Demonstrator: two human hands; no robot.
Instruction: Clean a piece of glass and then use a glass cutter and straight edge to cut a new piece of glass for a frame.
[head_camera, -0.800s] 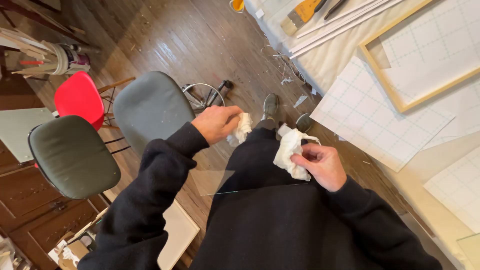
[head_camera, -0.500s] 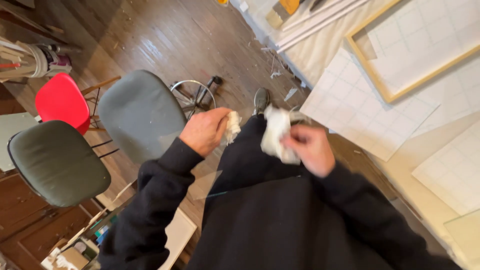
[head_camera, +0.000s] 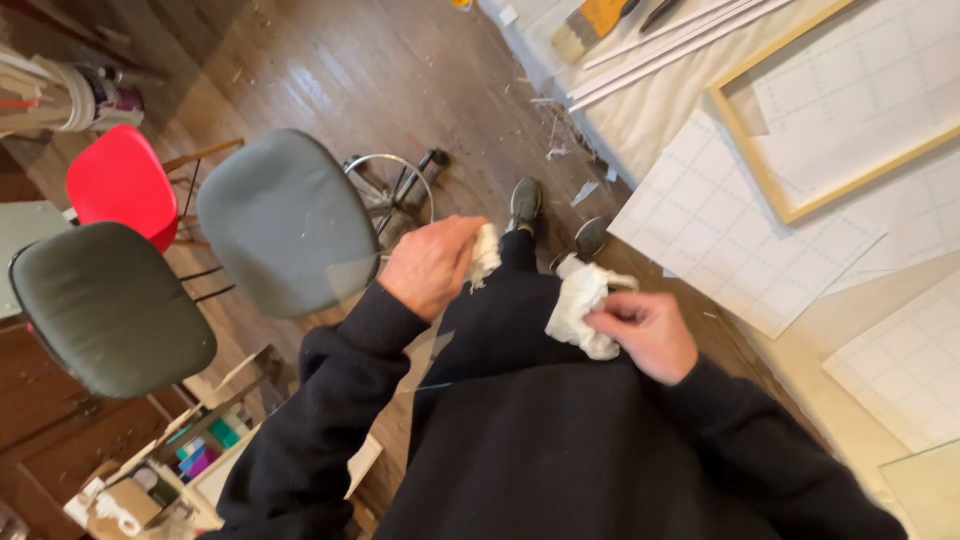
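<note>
The left hand (head_camera: 432, 265) grips a small white wad (head_camera: 486, 253) and the right hand (head_camera: 645, 333) pinches a crumpled white cloth (head_camera: 578, 310), both soft, light, easily bunched, held near the body above the wooden floor (head_camera: 330, 70).

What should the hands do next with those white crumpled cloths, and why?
Probably bring the right hand and its white cloth back toward the thin glass pane, whose edge the left hand seems to grip through a smaller white wad. The pane is faint and hard to make out, and only one hand looks to be on it, so a second padded grip would likely steady it.
</note>
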